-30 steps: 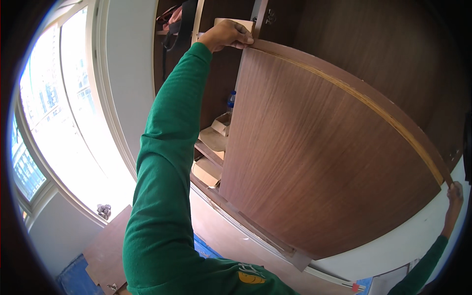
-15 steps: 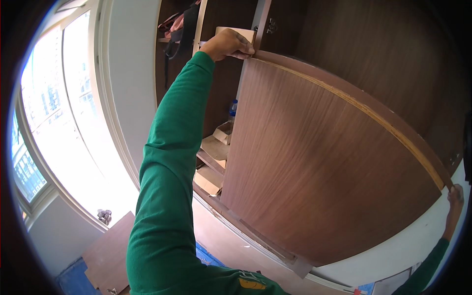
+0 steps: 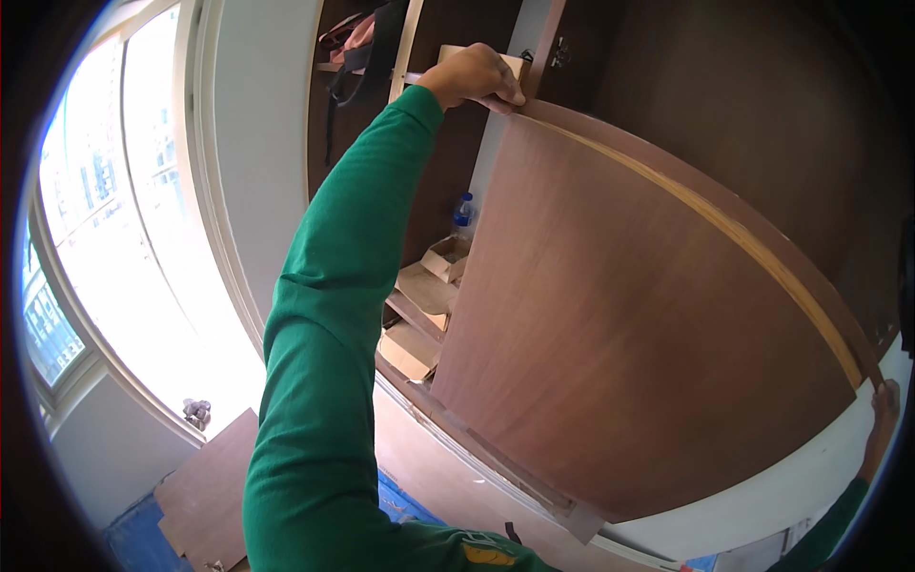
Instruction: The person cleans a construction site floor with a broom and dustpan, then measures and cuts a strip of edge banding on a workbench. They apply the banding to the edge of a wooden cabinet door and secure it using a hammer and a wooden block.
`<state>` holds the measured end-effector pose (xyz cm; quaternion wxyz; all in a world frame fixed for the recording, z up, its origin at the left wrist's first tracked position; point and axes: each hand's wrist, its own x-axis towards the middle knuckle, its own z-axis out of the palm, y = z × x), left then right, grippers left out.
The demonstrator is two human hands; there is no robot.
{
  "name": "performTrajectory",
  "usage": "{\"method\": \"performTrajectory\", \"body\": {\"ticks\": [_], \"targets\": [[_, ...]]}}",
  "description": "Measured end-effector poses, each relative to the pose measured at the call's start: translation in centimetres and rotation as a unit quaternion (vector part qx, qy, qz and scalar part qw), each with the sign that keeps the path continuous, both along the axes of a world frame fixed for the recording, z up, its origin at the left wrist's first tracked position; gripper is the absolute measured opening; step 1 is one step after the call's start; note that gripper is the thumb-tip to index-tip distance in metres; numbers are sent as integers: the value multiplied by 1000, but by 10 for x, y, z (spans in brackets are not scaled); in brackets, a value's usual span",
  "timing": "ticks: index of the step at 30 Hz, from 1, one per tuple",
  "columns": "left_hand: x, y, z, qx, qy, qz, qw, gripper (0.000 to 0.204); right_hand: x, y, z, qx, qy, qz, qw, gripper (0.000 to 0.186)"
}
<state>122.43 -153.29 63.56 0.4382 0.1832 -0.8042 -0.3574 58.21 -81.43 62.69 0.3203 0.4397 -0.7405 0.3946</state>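
Observation:
A large brown wood-grain panel (image 3: 610, 334) stands tilted in front of a wooden cabinet (image 3: 724, 105), its long upper edge showing a pale strip. My left hand (image 3: 477, 76), its green-sleeved arm stretched up and forward, is closed on the panel's upper left corner, thumb and fingers pinching the edge. At the far right rim, my right hand (image 3: 886, 405) is closed around the upper right corner; some of its fingers are hidden. The panel's bottom edge lies along the cabinet's lower ledge (image 3: 515, 467).
Left of the panel, cabinet shelves hold open cardboard boxes (image 3: 410, 351), a blue-capped bottle (image 3: 463, 212) and a dark strap (image 3: 381, 48). A bright window (image 3: 124, 219) fills the left side. A loose brown board (image 3: 210, 496) lies low on the left beside blue floor covering (image 3: 143, 539).
The panel's upper left corner and my left hand have shifted a little to the right. More of the bottle and boxes shows beside it. My right hand keeps its grip, slightly lower.

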Motion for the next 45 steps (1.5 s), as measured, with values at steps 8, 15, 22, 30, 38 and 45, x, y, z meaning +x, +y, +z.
{"method": "performTrajectory", "body": {"ticks": [8, 15, 22, 30, 38, 45], "targets": [[0, -5, 10, -112, -90, 29, 989, 14, 12, 32, -11, -5, 16, -65, 998, 33], [10, -11, 18, -144, -137, 43, 979, 11, 57, 20, -18, -31, -30, -88, 995, 32], [15, -21, 14, -152, -136, 24, 979, 11, 55, 25, -21, -66, -101, -68, 990, 32], [11, -25, 13, -145, -134, 7, 980, 13, 54, 23, -14, -70, -114, -52, 990, 35], [4, -16, 7, -343, -137, 121, 921, 10, 38, 17, -26, -68, -106, -35, 991, 39], [-13, -47, -27, -564, -56, 182, 803, 21, 14, 90, -4, 31, -84, -108, 990, 40]]}}
